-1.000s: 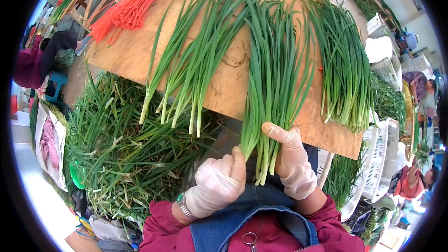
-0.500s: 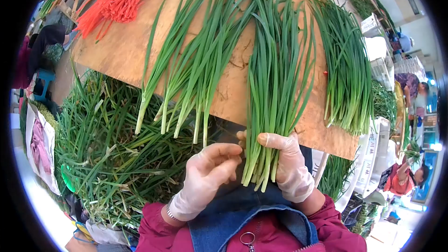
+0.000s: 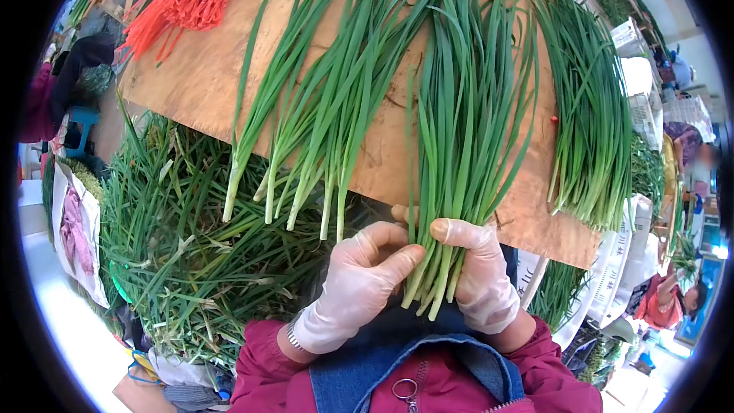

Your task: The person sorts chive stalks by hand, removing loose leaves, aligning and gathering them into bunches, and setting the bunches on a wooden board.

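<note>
My right hand (image 3: 478, 271), in a thin whitish glove, is wrapped round the lower stalks of a bunch of green leafy stalks (image 3: 459, 145), thumb in front. The pale cut ends stick out below it, and the leaves lie up over the wooden board (image 3: 183, 99). Against the left side of this bunch, my left hand (image 3: 359, 279), also gloved, has thumb and forefinger pinched together; what lies between the fingertips is too small to make out. Loose stalks (image 3: 321, 130) are spread on the board to the left, and a thick bundle (image 3: 592, 122) lies to the right.
Red ties (image 3: 191, 0) lie at the board's upper left. A large heap of leaves and scraps (image 3: 206, 252) sits below the board at left. White crates (image 3: 615, 268) stand at right. A person in red (image 3: 661, 302) and other people are at the far right; another person is at far left.
My left hand has moved right and up to the bunch, its fingertips now pinched at the stalks. My right hand has kept its hold. The view has shifted a little.
</note>
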`<state>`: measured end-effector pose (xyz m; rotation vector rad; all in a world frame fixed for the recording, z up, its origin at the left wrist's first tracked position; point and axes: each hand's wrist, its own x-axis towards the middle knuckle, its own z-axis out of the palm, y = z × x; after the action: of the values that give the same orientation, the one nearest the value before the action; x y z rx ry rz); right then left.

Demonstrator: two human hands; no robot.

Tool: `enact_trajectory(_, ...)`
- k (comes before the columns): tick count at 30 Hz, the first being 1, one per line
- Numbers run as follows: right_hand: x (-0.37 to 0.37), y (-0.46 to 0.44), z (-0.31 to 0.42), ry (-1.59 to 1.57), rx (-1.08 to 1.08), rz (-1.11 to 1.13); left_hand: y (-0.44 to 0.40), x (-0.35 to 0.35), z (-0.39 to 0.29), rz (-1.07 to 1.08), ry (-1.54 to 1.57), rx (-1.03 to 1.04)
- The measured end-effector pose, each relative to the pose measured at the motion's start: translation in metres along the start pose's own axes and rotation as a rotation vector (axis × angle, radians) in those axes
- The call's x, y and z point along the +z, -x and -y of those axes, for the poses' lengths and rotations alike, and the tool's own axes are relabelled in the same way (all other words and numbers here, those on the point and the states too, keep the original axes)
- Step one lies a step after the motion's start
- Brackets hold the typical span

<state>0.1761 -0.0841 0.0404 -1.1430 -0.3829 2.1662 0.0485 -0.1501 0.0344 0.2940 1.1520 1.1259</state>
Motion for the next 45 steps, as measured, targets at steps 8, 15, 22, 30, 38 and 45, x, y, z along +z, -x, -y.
enact_trajectory(8,0.001,0.004,0.006,-0.117,0.094,-0.021,0.003,0.003,-0.006,-0.137,0.046,0.225)
enact_trajectory(15,-0.006,-0.001,0.013,-0.157,0.105,0.061,0.028,-0.047,-0.006,0.235,0.117,0.512)
enact_trajectory(22,0.000,-0.007,0.009,-0.177,0.104,0.074,0.047,-0.064,-0.008,-0.642,0.002,0.534)
enact_trajectory(30,0.004,-0.008,0.002,-0.145,0.098,0.046,0.015,-0.009,-0.004,-0.094,-0.279,0.310)
enact_trajectory(38,0.011,-0.008,0.004,-0.084,0.062,-0.018,-0.002,-0.001,-0.001,-0.134,-0.167,0.295)
enact_trajectory(45,0.009,-0.009,0.004,-0.131,0.157,-0.019,0.010,-0.016,-0.007,-0.062,-0.036,0.298)
